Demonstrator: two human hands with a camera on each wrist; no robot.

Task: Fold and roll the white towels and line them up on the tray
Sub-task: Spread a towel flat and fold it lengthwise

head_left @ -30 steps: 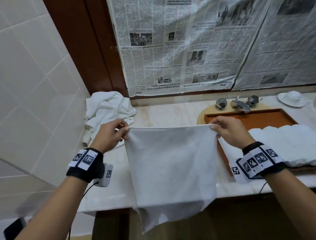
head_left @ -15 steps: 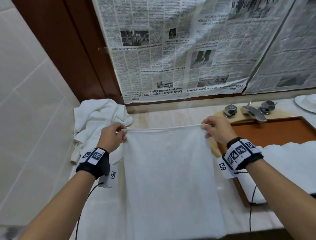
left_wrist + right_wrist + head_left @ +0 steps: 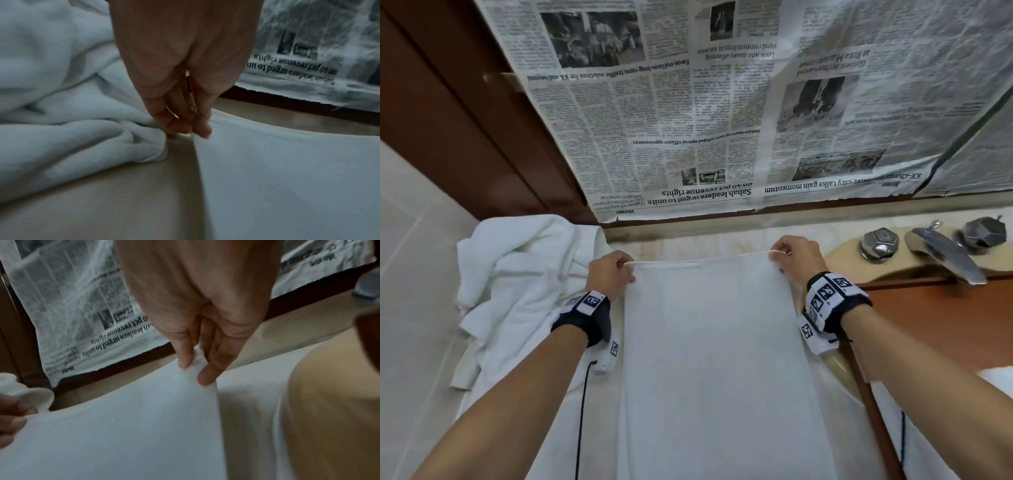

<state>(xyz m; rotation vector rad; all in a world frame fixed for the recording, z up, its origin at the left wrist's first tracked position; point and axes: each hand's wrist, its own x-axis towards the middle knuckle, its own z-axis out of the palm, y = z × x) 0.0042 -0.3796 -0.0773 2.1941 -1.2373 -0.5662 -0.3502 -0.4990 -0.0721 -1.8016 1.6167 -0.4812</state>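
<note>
A white towel [image 3: 715, 359] is stretched flat between both hands over the counter, its far edge taut. My left hand [image 3: 625, 265] pinches the far left corner between thumb and fingers; the left wrist view shows this left hand [image 3: 202, 128] clamped on the towel [image 3: 287, 178]. My right hand [image 3: 779, 255] pinches the far right corner, and in the right wrist view the same right hand [image 3: 193, 368] holds a tuft of the towel [image 3: 133, 426]. The brown wooden tray [image 3: 935, 318] lies to the right, with a bit of white towel [image 3: 996, 380] on it at the frame edge.
A heap of crumpled white towels [image 3: 517, 274] fills the counter's left corner by the tiled wall. A chrome tap [image 3: 945, 253] with two faceted knobs stands at the back right. Newspaper [image 3: 722, 102] covers the wall behind the marble counter [image 3: 705, 245].
Both hands have carried the towel forward and down, so it now lies spread over the counter instead of hanging in front of its edge. The view has shifted left and closer.
</note>
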